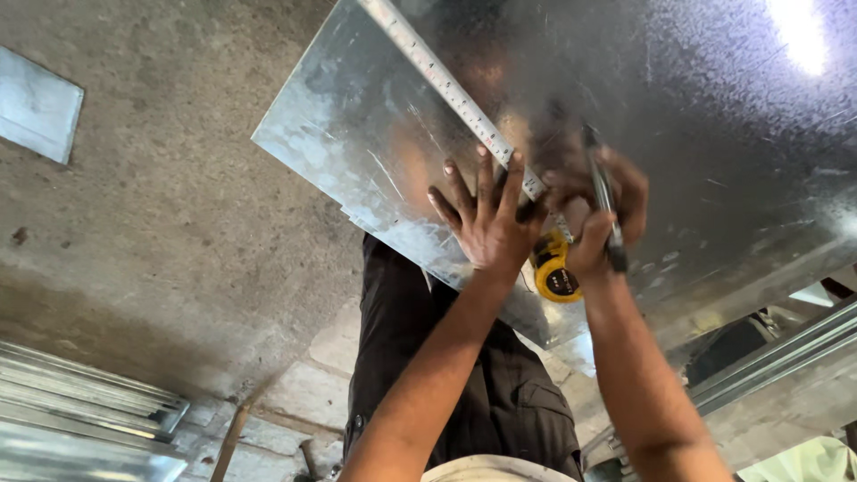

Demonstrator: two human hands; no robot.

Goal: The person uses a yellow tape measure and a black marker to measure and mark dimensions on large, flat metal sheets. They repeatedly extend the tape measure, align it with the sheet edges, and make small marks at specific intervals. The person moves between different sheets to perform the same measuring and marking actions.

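Note:
A large shiny galvanised metal sheet (678, 116) fills the upper right of the head view. A tape measure blade (437, 76) runs diagonally across it from the top down to its yellow case (555, 275) at the sheet's near edge. My left hand (486, 219) lies flat with fingers spread on the sheet, pressing on the tape blade. My right hand (603, 210) is blurred and grips a dark pen-like marking tool (605, 201), its tip on the sheet beside the tape.
Bare concrete floor (161, 178) lies to the left, with a small metal piece (36, 103) at the far left. Stacked metal sheets (80, 419) sit at bottom left. Metal channel strips (786, 353) run at the lower right. My dark trousers (446, 357) show below the sheet.

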